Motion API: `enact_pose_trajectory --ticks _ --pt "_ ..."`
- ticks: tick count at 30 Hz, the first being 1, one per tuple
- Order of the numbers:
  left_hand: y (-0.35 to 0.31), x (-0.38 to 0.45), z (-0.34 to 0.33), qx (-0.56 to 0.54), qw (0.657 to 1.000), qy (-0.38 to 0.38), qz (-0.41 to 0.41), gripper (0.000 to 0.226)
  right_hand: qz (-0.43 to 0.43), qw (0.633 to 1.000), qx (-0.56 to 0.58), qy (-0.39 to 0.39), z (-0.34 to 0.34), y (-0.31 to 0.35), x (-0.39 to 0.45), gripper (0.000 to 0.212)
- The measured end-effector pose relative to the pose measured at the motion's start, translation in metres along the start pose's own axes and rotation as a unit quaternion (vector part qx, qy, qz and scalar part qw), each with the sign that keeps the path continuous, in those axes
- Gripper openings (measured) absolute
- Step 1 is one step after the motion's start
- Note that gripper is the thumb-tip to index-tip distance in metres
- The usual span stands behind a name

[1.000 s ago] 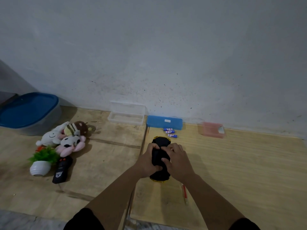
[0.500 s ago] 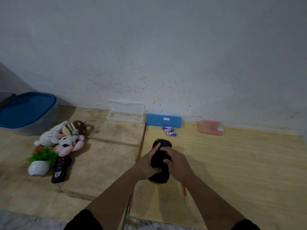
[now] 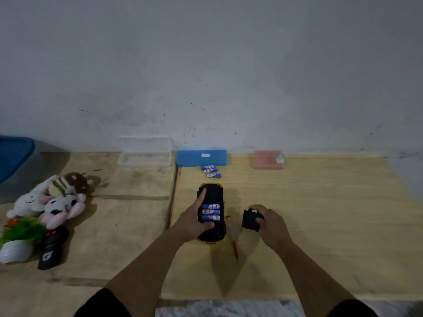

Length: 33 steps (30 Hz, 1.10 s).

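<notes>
A black and yellow toy car (image 3: 214,195) lies upside down on the wooden boards, its battery bay uncovered. Three blue and white batteries (image 3: 211,212) sit side by side in the bay. My left hand (image 3: 193,221) holds the car from the left, forefinger stretched along its underside and thumb on the near edge of the bay. My right hand (image 3: 270,221) grips a small black battery cover (image 3: 251,221) just right of the car, low over the board. Three loose batteries (image 3: 211,170) lie beyond the car.
A red screwdriver (image 3: 233,241) lies between car and cover. Along the wall stand a clear box (image 3: 144,154), a blue case (image 3: 201,157) and a pink box (image 3: 268,159). At left are plush toys (image 3: 57,197), a potted plant (image 3: 18,239), a black remote (image 3: 53,247) and a blue-lidded bin (image 3: 13,161).
Both hands were on the car's underside. My right hand has come away to the right with the black cover, uncovering the batteries. The left hand stays on the car.
</notes>
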<state>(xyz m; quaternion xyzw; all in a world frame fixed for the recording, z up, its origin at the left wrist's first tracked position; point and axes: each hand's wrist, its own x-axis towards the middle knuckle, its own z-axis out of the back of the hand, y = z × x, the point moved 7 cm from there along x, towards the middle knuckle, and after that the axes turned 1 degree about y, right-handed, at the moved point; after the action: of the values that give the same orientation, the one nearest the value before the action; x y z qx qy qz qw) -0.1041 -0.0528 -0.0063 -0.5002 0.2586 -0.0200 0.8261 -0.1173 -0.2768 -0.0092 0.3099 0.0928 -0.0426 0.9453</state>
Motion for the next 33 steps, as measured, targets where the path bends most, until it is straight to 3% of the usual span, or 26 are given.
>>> enact_pose_trajectory --ticks 5,8,10,13,17,21,26,28,33 --pt "0.001 0.007 -0.011 -0.024 1.0 -0.014 0.01 0.099 -0.025 0.999 -0.032 0.011 -0.013 -0.027 -0.004 0.036" --pt "0.001 0.01 -0.011 -0.056 0.998 -0.04 0.008 0.097 0.025 0.996 -0.057 -0.057 -0.003 -0.014 -0.004 0.034" --pt "0.0 0.012 -0.01 -0.084 0.995 -0.057 0.005 0.098 0.073 0.993 0.041 -0.082 0.004 0.01 -0.003 0.034" --pt "-0.004 0.017 -0.007 -0.132 0.989 -0.073 0.009 0.099 0.095 0.974 0.207 0.0 -0.001 0.046 0.005 0.037" --pt "-0.008 0.018 -0.003 -0.252 0.963 -0.079 0.045 0.094 0.118 0.949 0.272 0.11 -0.011 0.078 0.012 0.041" --pt "-0.011 0.015 0.008 -0.284 0.955 -0.069 0.043 0.089 0.087 0.928 0.329 0.154 -0.008 0.09 0.021 0.045" --pt "-0.017 0.003 0.039 -0.096 0.99 -0.097 -0.028 0.103 0.048 0.924 0.277 0.26 0.004 0.098 0.03 0.041" --pt "-0.02 0.001 0.052 -0.004 0.992 -0.107 -0.064 0.113 0.038 0.924 0.235 0.298 0.009 0.099 0.033 0.04" --pt "-0.03 0.0 0.054 0.117 0.982 -0.056 -0.134 0.108 0.016 0.904 0.211 0.372 0.012 0.104 0.033 0.039"
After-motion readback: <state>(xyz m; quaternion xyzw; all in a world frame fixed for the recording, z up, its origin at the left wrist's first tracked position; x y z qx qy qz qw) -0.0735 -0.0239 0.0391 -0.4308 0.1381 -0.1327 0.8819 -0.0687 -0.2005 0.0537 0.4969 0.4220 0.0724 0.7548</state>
